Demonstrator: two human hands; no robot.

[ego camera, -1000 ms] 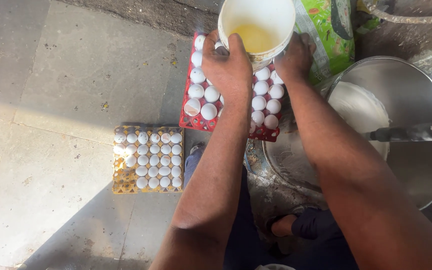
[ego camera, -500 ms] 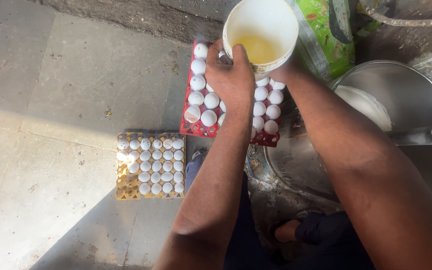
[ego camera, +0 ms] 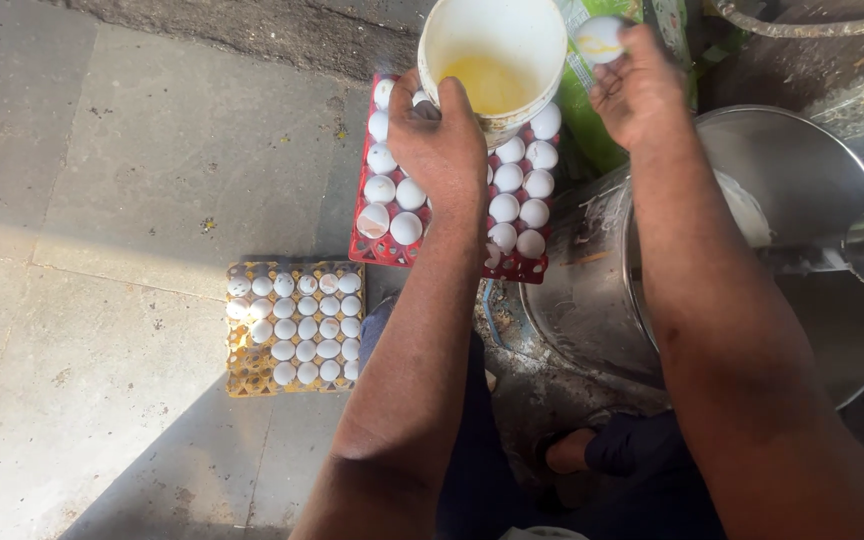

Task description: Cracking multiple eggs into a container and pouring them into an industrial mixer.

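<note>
The left hand [ego camera: 439,140] reaches forward, arm straight, and grips the near rim of the bucket [ego camera: 493,58], thumb hooked over the edge. The right hand [ego camera: 637,92] is raised just right of the bucket, fingers curled around a white egg [ego camera: 598,38]. The bucket holds yellow liquid. Under it, a red tray [ego camera: 382,245] carries white eggs, one broken. Right of the bucket stands a steel pot [ego camera: 592,300]. Well left and nearer, a yellow tray [ego camera: 244,372] of smaller eggs lies on the floor.
</note>
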